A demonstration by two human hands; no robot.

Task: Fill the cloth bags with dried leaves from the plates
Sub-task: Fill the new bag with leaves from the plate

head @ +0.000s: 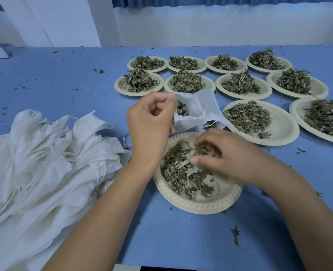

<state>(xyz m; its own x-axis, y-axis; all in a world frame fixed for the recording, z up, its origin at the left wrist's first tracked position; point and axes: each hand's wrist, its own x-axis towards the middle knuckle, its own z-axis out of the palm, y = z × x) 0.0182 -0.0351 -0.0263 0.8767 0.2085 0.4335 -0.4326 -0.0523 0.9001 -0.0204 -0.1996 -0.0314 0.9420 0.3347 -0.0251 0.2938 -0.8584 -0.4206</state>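
Note:
A small white cloth bag (196, 111) hangs above the near cream plate (199, 205), its mouth open and some dried leaves visible inside. My left hand (151, 128) pinches the bag's rim at the upper left. My right hand (223, 156) rests on the plate's heap of dried leaves (183, 173), fingers curled into them and gathering a pinch. The bag's lower corner droops just past my right fingers.
A pile of white cloth bags (44, 161) lies at the left on the blue table (181, 237). Several more plates heaped with dried leaves (247, 117) stand in rows behind and to the right. Leaf crumbs are scattered about. A white wall runs along the far edge.

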